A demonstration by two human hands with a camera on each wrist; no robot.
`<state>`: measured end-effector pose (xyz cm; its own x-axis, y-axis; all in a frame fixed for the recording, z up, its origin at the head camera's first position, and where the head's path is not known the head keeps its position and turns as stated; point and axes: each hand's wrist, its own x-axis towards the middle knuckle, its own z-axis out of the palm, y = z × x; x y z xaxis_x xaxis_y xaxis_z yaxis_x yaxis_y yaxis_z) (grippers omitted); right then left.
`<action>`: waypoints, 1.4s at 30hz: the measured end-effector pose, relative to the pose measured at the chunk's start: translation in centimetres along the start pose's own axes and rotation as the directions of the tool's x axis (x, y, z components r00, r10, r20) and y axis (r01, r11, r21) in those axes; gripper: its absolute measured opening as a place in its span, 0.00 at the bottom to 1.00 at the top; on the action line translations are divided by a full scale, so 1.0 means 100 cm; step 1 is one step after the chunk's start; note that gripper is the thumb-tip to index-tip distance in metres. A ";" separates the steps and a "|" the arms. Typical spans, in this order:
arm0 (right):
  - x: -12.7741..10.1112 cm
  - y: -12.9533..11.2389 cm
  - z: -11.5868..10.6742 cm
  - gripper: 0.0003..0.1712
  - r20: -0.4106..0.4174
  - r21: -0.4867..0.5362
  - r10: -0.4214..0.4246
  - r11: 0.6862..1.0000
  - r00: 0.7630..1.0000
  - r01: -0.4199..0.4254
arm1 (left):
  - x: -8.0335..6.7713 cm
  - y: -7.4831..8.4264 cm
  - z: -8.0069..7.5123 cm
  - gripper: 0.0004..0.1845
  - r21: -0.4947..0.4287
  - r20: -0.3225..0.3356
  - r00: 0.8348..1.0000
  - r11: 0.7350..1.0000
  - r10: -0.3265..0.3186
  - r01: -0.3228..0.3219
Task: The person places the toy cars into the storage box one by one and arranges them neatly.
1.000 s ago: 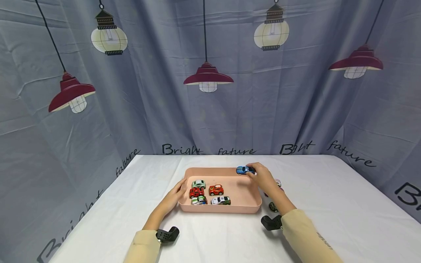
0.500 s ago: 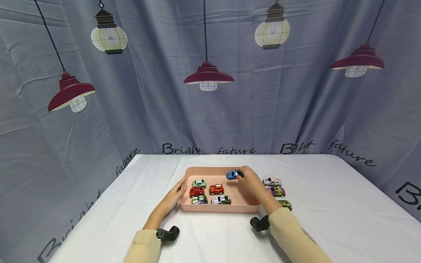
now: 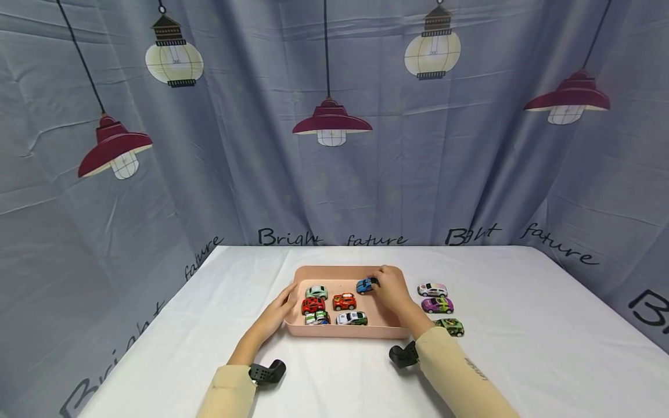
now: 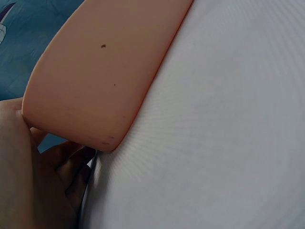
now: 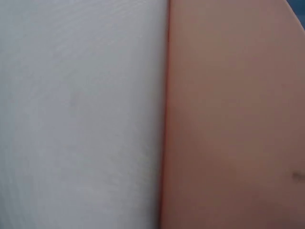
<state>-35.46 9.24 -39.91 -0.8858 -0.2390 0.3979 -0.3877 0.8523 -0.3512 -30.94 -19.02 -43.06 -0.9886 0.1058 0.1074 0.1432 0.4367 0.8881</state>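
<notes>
In the head view, my right hand (image 3: 391,290) pinches a blue toy car (image 3: 366,285), low inside the pink tray (image 3: 350,331) toward its back right. Part of the car is hidden by the fingers. My left hand (image 3: 276,309) holds the tray's left end. In the left wrist view, the left hand (image 4: 52,176) has its thumb up at the tray rim and its fingers bent along the outer wall. Inside the tray stand a mint car (image 3: 316,292), a red-and-black car (image 3: 312,306), a green-and-white car (image 3: 317,318), a red car (image 3: 344,301) and a white car (image 3: 352,318).
Right of the tray, a white-and-pink car (image 3: 432,289), a purple car (image 3: 438,305) and a green camouflage car (image 3: 451,327) stand in a column on the white tablecloth (image 3: 502,302). A blue-grey curtain (image 3: 366,191) hangs behind. The right wrist view shows only cloth and tray wall.
My right hand has carried the blue car from over the tray's back right rim leftward and down into the tray. The cars at the right have come into view. The left hand has stayed put.
</notes>
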 end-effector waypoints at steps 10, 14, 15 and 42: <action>0.004 -0.006 0.009 0.14 0.062 0.044 0.063 0.997 0.996 -0.066 | -0.001 0.000 0.000 0.28 0.016 -0.006 1.000 1.000 0.004 -0.004; 0.004 -0.015 0.008 0.15 0.105 0.087 0.046 0.995 0.993 -0.055 | -0.002 0.000 -0.001 0.28 0.024 -0.003 1.000 1.000 -0.010 0.010; 0.004 -0.017 0.008 0.15 0.110 0.104 0.039 0.993 0.993 -0.050 | -0.002 0.000 -0.001 0.28 0.029 -0.002 1.000 1.000 -0.013 0.013; 0.008 -0.036 0.022 0.16 0.179 0.169 0.016 0.985 0.984 -0.047 | -0.002 -0.001 -0.001 0.29 0.040 -0.001 1.000 0.999 -0.029 0.029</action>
<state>-35.39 4.95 -40.23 -0.9233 -0.3045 0.2341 -0.3832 0.7719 -0.5072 -30.78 -19.19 -43.08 -0.9924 0.0919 0.0819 0.1160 0.4747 0.8724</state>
